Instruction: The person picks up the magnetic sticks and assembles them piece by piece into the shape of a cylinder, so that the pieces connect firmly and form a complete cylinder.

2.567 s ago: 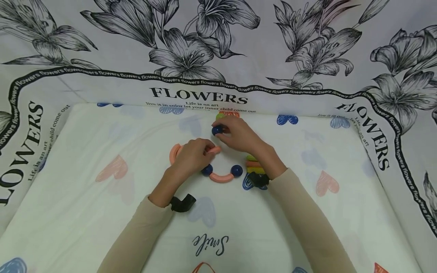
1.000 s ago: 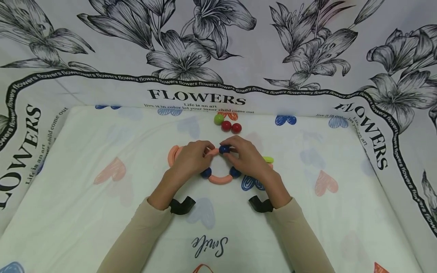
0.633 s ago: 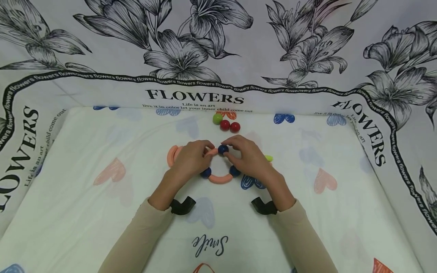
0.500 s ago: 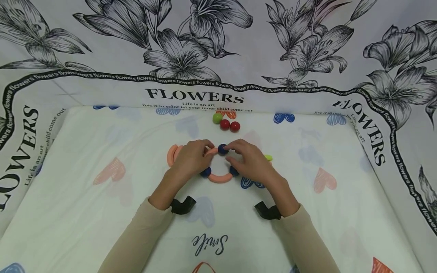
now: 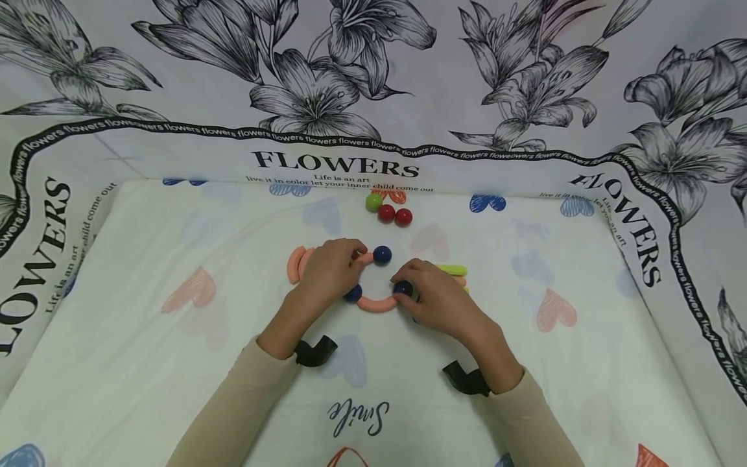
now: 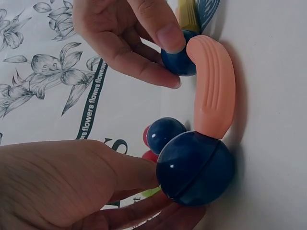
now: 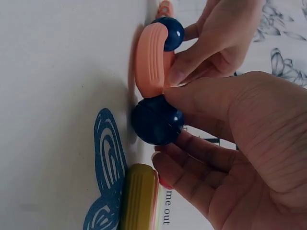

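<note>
Blue balls and orange curved sticks form a partial ring on the cloth. My right hand [image 5: 438,301] pinches the ring's right blue ball [image 7: 156,120] between thumb and fingers. This ball meets one end of the front orange curved stick [image 5: 376,305], whose other end meets the left blue ball [image 6: 196,167]. My left hand [image 5: 329,269] holds another orange curved stick [image 5: 366,258] by the ring's far left side, covering most of it. At that stick's tip sits the far blue ball [image 5: 382,255], untouched by fingers.
Beyond the ring lie a green ball [image 5: 374,202] and two red balls [image 5: 386,213]. Spare orange curved sticks [image 5: 296,264] lie left of my left hand. Partly behind my right hand are a lime stick [image 5: 452,269] and a yellow stick [image 7: 138,196].
My right hand brought a blue ball from the back to the left-held orange stick's tip, let go of it, then moved nearer and took the right blue ball. The left hand stayed.
</note>
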Tool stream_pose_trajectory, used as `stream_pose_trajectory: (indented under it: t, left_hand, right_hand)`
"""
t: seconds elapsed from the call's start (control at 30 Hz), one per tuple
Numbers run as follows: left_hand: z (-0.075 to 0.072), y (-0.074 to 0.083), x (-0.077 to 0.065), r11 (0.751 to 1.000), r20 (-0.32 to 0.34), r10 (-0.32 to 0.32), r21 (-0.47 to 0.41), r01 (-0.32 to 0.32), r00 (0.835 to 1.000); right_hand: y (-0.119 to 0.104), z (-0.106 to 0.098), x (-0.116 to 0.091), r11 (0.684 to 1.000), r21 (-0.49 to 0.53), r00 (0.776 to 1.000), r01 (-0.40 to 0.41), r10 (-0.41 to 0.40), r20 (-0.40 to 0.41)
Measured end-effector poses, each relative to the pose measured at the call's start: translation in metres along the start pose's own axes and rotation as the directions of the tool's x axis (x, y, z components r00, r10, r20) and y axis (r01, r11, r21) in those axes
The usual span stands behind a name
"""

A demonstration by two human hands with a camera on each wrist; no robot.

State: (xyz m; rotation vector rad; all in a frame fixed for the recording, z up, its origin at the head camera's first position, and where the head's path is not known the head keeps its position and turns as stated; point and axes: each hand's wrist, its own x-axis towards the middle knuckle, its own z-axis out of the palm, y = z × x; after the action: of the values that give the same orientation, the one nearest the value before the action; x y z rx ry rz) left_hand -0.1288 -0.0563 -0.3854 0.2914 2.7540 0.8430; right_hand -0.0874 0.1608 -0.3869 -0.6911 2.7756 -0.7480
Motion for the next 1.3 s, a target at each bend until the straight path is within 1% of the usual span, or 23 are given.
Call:
stream_pose_trajectory:
  t: [0.2,0.3,0.5,0.67,0.77,0.93,1.1,1.3]
  left_hand:
    - [-0.001,0.001,0.000,1.000,0.022,-0.027,0.000,0.027,0.999]
    - [-0.003,0.002,-0.002,0.998,0.055,-0.056,0.005,0.056,0.997]
    - [-0.008,0.003,-0.003,0.993,0.116,-0.115,0.011,0.115,0.987]
    - [-0.010,0.004,-0.005,0.988,0.122,-0.153,0.004,0.154,0.981]
    - [-0.012,0.003,-0.006,0.988,0.115,-0.153,0.005,0.153,0.982]
    - [-0.013,0.003,-0.007,0.991,0.096,-0.130,0.012,0.130,0.987]
    - [-0.014,0.002,-0.008,0.993,0.075,-0.109,0.042,0.106,0.991]
    - [-0.014,0.000,-0.010,0.991,0.061,-0.117,0.076,0.112,0.991]
  right_hand:
    - [0.000,-0.001,0.000,1.000,-0.007,1.000,-0.009,0.009,0.013]
    - [0.001,-0.001,0.000,1.000,0.001,1.000,-0.017,0.017,0.001]
    - [0.003,0.000,0.001,0.999,-0.001,0.999,-0.034,0.034,-0.032]
    - [0.004,0.001,0.003,0.999,0.012,0.998,-0.035,0.035,-0.047]
    - [0.005,0.002,0.004,0.999,0.024,0.998,-0.029,0.030,-0.056]
    - [0.007,0.004,0.006,0.999,0.034,0.997,-0.018,0.020,-0.077]
    - [0.009,0.005,0.009,0.999,0.035,0.995,-0.019,0.023,-0.094]
    - [0.011,0.007,0.014,0.999,0.037,0.994,-0.020,0.024,-0.106]
